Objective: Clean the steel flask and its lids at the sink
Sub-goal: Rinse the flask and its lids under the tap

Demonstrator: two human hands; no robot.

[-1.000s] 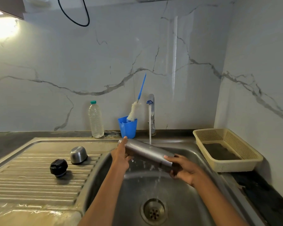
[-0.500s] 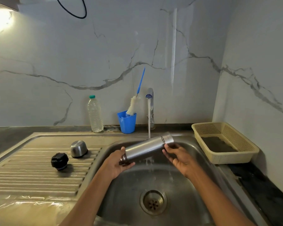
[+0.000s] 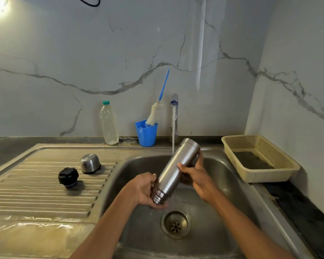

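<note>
Flask [image 3: 177, 170] over sink [image 3: 232, 193], inverted: threaded mouth down-left, base up-right near running tap [image 3: 174, 116]. Long axis steeply tilted. Left hand [image 3: 145, 189] cups mouth end, fingers curled round neck. Right hand [image 3: 194, 174] grips mid-body. Black lid [image 3: 68, 177] and steel cap [image 3: 90, 163] wait on drainboard, nearer left hand.

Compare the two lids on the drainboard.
The black lid is dark, matte plastic with a ridged top; the steel lid is a shiny, smooth dome. The black lid lies nearer the person, the steel lid behind it, closer to the basin. Both rest apart on the drainboard, untouched.
</note>
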